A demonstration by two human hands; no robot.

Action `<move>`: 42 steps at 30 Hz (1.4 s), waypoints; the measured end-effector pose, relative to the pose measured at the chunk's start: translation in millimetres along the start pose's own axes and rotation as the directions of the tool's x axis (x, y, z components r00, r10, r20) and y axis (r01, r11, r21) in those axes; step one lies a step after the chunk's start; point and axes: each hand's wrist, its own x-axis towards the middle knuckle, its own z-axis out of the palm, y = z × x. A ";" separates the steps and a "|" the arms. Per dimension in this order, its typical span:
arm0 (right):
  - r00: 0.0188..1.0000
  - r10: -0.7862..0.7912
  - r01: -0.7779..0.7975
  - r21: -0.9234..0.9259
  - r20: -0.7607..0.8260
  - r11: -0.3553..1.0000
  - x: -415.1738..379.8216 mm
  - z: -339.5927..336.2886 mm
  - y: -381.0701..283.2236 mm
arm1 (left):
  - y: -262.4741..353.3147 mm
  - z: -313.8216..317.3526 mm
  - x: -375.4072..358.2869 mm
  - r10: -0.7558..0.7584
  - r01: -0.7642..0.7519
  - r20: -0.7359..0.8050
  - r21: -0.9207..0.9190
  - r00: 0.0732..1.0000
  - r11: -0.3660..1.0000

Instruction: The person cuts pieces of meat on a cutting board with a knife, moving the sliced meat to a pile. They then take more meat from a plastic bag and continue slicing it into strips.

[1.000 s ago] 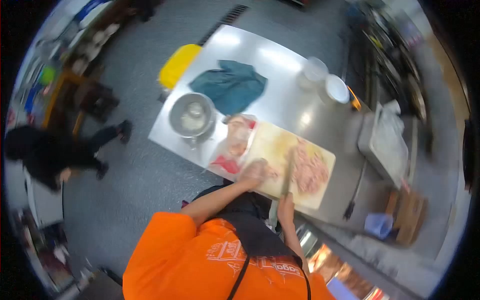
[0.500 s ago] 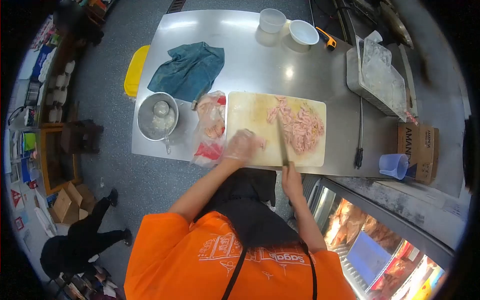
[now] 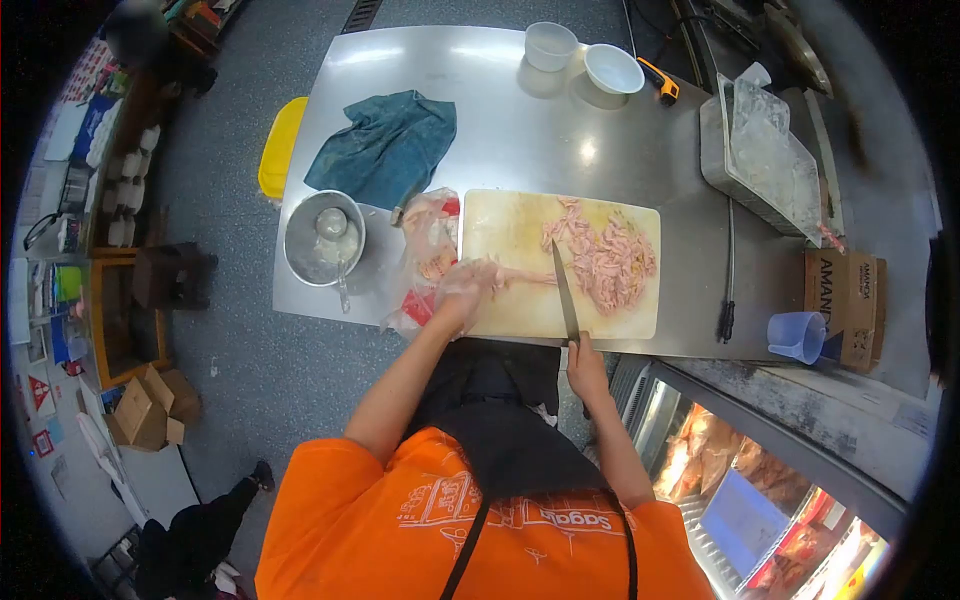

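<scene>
My left hand (image 3: pixel 468 284), in a clear glove, is at the left edge of the white cutting board (image 3: pixel 495 215). Its fingers are closed around the end of a long pale strip of meat (image 3: pixel 530 275) that stretches right across the board. In my right hand (image 3: pixel 586 362) is the handle of a long knife (image 3: pixel 567 300), whose blade lies over the board by the strip's far end. A pile of cut pink meat (image 3: pixel 612 262) covers the board's right side. Beside my left hand is a clear plastic bag with meat (image 3: pixel 430 245).
A metal bowl with a ladle (image 3: pixel 325 238) and a teal cloth (image 3: pixel 385 145) are at left. Two plastic tubs (image 3: pixel 550 47) and an orange-black thermometer gun (image 3: pixel 660 82) stand at the back. Right are a metal tray (image 3: pixel 765 165), a rod (image 3: pixel 728 270) and a jug (image 3: pixel 797 337). A person (image 3: pixel 195 540) is lower left.
A long strip of meat now extends from my left hand across the board, where only a small piece showed before. The person at lower left has moved down the view.
</scene>
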 end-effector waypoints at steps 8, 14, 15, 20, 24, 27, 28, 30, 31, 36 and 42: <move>1.000 -0.008 0.008 -0.017 -0.001 1.000 4.4 3.8 4.4 | -4.1 0.8 54.9 0.045 0.022 -0.141 0.437 0.989 0.899; 1.000 0.002 -0.002 0.021 0.000 1.000 7.0 7.6 7.7 | 5.4 33.4 74.3 0.222 -0.177 0.072 0.847 0.972 0.502; 0.999 -0.024 0.025 0.020 -0.023 0.999 7.1 9.6 8.6 | -2.4 42.2 72.0 0.222 -0.177 0.072 0.846 0.972 0.502; 0.999 -0.033 0.034 0.008 -0.031 0.999 3.1 8.2 8.8 | -23.9 49.5 34.0 0.483 -0.691 0.549 0.700 0.682 0.182; 1.000 -0.015 0.016 -0.038 0.022 0.999 -21.1 6.0 13.7 | -17.8 46.4 -10.2 0.341 -0.666 0.579 0.700 0.741 0.258; 0.999 0.011 -0.008 -0.065 0.040 0.998 -30.7 3.4 12.1 | -13.2 42.1 -19.1 0.330 -0.624 0.541 0.742 0.774 0.246; 0.998 0.054 -0.049 -0.112 0.044 0.992 -34.0 2.1 11.2 | -10.1 42.9 -18.8 0.338 -0.656 0.577 0.728 0.744 0.201; 0.999 0.013 -0.010 -0.103 0.035 0.995 -30.8 8.2 9.3 | -15.7 52.6 -14.9 0.340 -0.682 0.608 0.713 0.718 0.165; 0.999 -0.030 0.032 -0.089 0.021 0.995 -28.0 11.0 7.3 | -30.9 65.0 -9.3 0.454 -0.697 0.566 0.690 0.689 0.198; 0.999 -0.034 0.034 -0.125 -0.003 0.992 0.8 -2.0 5.1 | -56.9 63.8 -24.7 0.531 -0.693 0.528 0.702 0.663 0.166; 0.998 -0.037 0.043 -0.134 0.048 0.990 6.1 -15.6 -10.1 | -56.5 66.1 -33.0 0.412 -0.532 0.409 0.809 0.814 0.248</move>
